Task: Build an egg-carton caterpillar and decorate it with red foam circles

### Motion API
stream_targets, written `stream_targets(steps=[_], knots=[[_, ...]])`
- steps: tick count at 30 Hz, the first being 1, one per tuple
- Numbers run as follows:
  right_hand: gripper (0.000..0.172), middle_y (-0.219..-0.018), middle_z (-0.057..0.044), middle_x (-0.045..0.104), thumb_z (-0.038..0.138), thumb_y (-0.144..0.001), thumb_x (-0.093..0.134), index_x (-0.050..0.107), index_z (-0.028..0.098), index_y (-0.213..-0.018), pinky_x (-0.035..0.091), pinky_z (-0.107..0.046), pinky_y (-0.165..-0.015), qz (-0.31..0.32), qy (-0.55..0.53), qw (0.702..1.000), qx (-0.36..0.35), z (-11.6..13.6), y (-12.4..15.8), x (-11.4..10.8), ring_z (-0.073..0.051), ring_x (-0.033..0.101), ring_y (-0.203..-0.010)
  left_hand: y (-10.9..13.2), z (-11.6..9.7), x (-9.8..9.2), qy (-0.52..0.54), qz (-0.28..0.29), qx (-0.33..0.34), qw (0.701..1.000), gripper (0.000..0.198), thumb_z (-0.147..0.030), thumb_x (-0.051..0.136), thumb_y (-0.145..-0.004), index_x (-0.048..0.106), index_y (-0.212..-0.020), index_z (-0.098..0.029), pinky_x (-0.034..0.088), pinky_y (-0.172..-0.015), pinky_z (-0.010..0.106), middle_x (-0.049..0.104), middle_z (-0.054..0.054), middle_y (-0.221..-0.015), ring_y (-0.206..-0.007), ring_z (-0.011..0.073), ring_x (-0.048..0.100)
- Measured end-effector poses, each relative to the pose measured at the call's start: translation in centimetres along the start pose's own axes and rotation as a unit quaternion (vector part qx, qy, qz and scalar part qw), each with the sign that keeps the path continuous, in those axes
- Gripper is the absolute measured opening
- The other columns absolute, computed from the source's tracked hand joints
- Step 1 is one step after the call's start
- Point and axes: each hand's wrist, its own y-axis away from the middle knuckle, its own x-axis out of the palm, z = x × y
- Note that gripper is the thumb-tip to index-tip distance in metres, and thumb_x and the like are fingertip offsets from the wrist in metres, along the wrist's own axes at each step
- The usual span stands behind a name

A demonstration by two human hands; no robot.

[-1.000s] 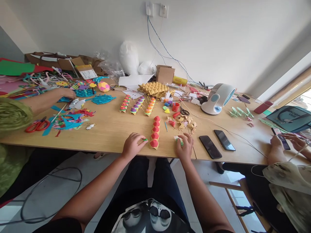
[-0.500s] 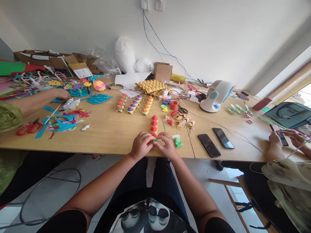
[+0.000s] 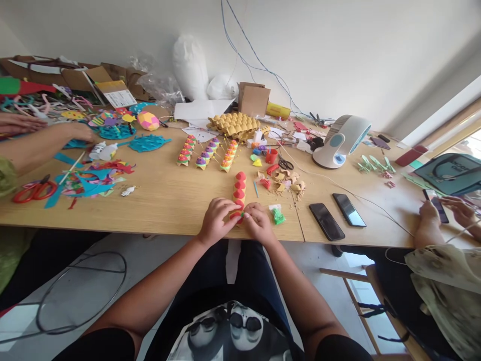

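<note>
A strip cut from an egg carton [image 3: 239,193], its bumps capped in red, lies on the table and points away from me. My left hand [image 3: 220,219] is closed on the strip's near end from the left, fingers over the nearest red bump. From the right, my right hand [image 3: 259,224] presses its thumb and fingertips together at that same bump. A bit of green clay [image 3: 242,214] shows by these fingertips, partly hidden. Right of my right hand lies a small bag of green clay [image 3: 278,214].
Three decorated egg-carton strips [image 3: 207,153] stand further back. Scissors [image 3: 286,163], carton scraps [image 3: 287,179], two phones [image 3: 326,221] and a white fan [image 3: 338,143] lie to the right. Co-workers' hands [image 3: 80,133] are at the left, others [image 3: 430,213] hold a phone at the far right.
The view has tilted down slightly. My right fingertips have shifted a little to the right side of the near bump, where less green shows. A co-worker's second hand has appeared at left.
</note>
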Motion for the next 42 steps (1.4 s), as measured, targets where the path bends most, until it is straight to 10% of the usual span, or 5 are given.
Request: stream_targets(steps=[16,42], knots=[[0.032,-0.105,-0.01,0.072,0.048,-0.103,0.054,0.074,0.023,-0.106,0.051,-0.045,-0.092,0.027,0.032,0.999,-0.019,0.71,0.29,-0.09,-0.025,0.066,-0.101,0.25,-0.15,-0.43,-0.002,-0.012,0.023,1.0,0.01,-0.022,0.075,-0.09,0.075,-0.099,-0.026,0.054,-0.094,0.043,0.075,0.003,-0.094,-0.099,0.022,0.064],[0.034,-0.092,-0.01,0.072,0.051,-0.1,0.059,0.07,0.022,-0.085,0.053,-0.044,-0.089,0.029,-0.043,0.999,0.002,0.58,-0.1,-0.18,-0.025,0.067,-0.095,0.47,-0.05,-0.34,-0.007,0.018,0.022,1.0,0.009,-0.023,0.069,-0.095,0.075,-0.101,-0.024,0.055,-0.09,0.041,0.078,0.002,-0.092,-0.096,0.0214,0.066]])
